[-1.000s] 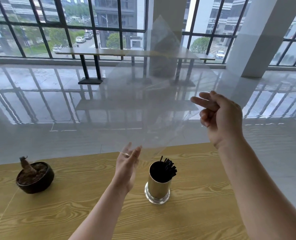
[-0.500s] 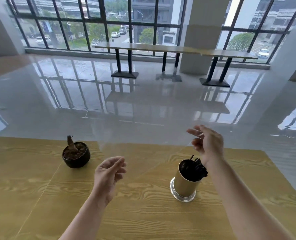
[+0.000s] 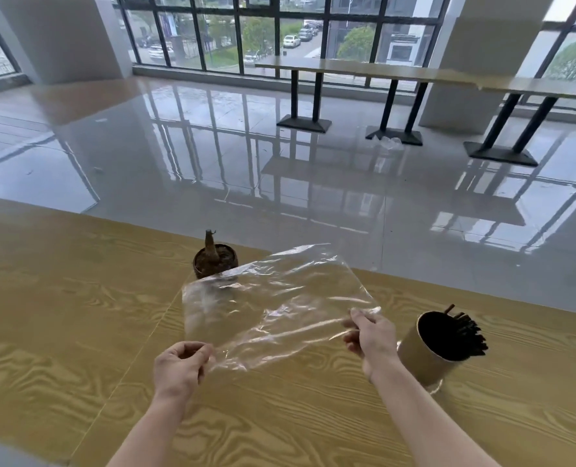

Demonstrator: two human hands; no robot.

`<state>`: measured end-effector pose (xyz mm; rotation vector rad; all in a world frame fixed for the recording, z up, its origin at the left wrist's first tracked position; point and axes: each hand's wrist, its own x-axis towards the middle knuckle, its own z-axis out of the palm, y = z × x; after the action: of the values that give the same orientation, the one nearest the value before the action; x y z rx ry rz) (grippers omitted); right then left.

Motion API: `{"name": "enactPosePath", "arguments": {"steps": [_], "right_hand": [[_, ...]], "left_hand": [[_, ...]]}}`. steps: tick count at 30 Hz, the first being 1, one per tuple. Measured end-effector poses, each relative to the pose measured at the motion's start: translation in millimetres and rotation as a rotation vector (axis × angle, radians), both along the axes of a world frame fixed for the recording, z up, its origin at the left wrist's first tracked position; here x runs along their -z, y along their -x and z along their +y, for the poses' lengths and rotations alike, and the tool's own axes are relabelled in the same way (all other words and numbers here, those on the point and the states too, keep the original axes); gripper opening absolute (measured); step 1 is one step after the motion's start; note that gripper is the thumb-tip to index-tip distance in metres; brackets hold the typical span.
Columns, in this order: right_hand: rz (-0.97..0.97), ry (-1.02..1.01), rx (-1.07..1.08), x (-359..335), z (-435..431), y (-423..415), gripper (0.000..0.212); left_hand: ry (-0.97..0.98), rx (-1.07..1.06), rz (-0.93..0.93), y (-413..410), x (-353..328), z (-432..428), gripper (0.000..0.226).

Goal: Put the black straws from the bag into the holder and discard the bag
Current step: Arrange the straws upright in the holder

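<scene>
The bag (image 3: 276, 305) was thin clear plastic film, crinkled and glossy, catching white streaks of light across its creases where the left hand (image 3: 178, 369) and right hand (image 3: 372, 338) pinched its corners. The holder (image 3: 428, 358) looked like brushed gold-toned metal with a soft sheen, and the black straws (image 3: 465, 335) in it appeared matt plastic. The table (image 3: 61, 315) was pale yellow wood with a bold grain and a smooth, low-sheen finish, the dark round pot (image 3: 215, 264) looked glossy, and the floor (image 3: 212, 163) beyond was polished to a mirror-like shine.

Bare forearms (image 3: 165, 423), no sleeves
</scene>
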<state>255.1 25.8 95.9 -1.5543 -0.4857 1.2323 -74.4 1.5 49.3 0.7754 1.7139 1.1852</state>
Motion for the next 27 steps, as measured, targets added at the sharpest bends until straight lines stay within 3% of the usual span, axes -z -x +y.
{"name": "enactPosePath", "arguments": {"steps": [3,17,22,25,27], "right_hand": [[0.012,0.078,-0.019,24.3,-7.0,14.5,0.004],[0.079,0.261,-0.058,94.4,-43.4,59.3,0.005],[-0.023,0.293,-0.162,101.2,-50.5,66.8,0.011],[-0.071,0.332,-0.243,103.6,-55.1,68.5,0.018],[-0.077,0.364,-0.274,103.2,-59.7,66.6,0.026]], "left_hand": [[0.05,0.002,0.102,17.5,11.2,-4.0,0.011],[0.222,-0.077,0.375,59.0,45.3,-16.3,0.012],[0.266,0.021,0.731,58.9,46.2,-21.5,0.059],[0.312,0.21,1.054,50.5,45.5,-24.5,0.062],[0.286,0.324,1.145,41.0,43.1,-24.7,0.059]]}}
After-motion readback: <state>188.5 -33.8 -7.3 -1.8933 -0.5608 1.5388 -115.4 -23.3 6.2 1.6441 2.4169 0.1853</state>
